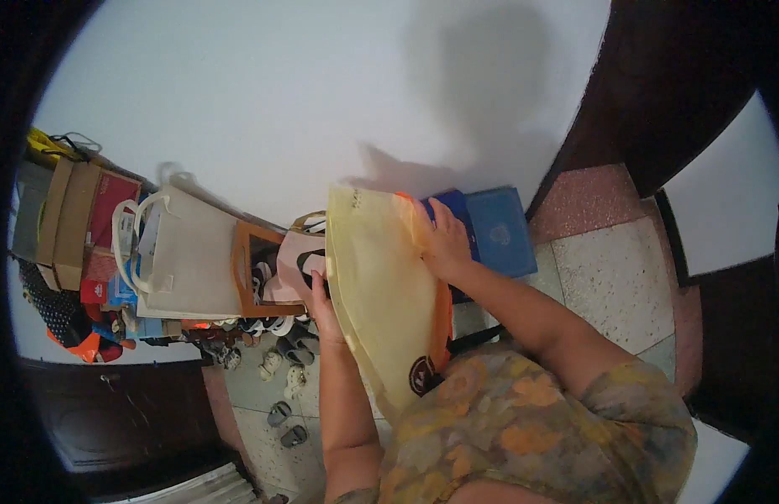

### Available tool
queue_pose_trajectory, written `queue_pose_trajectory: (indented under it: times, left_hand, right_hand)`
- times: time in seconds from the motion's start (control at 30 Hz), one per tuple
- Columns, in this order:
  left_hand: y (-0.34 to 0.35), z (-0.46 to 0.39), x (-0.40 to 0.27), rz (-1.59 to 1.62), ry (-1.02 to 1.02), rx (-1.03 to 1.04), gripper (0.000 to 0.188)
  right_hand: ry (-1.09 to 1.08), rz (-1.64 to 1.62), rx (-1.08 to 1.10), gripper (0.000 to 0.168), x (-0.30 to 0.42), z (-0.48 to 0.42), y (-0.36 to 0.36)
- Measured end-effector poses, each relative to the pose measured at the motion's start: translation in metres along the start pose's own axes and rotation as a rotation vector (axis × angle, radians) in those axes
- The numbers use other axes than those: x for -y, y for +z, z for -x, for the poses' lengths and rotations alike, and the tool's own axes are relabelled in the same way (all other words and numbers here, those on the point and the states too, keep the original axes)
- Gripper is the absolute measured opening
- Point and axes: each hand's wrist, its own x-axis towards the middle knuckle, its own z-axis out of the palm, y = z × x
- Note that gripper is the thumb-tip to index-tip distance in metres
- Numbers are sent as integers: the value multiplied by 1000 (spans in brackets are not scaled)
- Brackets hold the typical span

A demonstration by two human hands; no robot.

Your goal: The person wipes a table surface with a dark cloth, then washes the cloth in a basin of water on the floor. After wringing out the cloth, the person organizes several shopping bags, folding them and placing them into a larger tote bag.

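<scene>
A pale yellow bag (377,271), thin and flexible, is held up before my body, with an orange side panel (441,340) and a dark round emblem near its lower end. My left hand (324,312) grips its left edge, thumb in sight and the other fingers hidden behind it. On the right edge, near the orange part, my right hand (446,242) has hold of the bag. Just left of the yellow bag stands a pink bag (292,264) with a dark design, partly covered by it.
A white handled bag (197,252) and an orange-brown frame-like holder (239,271) stand leftward, beside cardboard boxes (68,220). Blue flat items (500,230) lie at right against the white wall (270,94). Several shoes and sandals (279,412) are on the tiled floor (257,435).
</scene>
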Motion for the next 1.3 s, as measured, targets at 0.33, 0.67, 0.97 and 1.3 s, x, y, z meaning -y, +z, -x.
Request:
queue_pose_trajectory:
  times: [0.33,0.67,0.97,1.3]
  left_hand:
    - [19,6,-37,-101,119,131,52]
    - [-12,9,-68,-233,133,-33,38]
    - [7,12,-75,-338,80,-18,24]
    - [34,9,-69,-415,4,85,24]
  right_hand:
    - [-1183,-168,253,60,87,31,-51]
    - [-1192,240,414,17,65,18,-84]
    - [-1113,519,490,13,79,13,-55]
    - [-1061,531,806,8,107,0,-44]
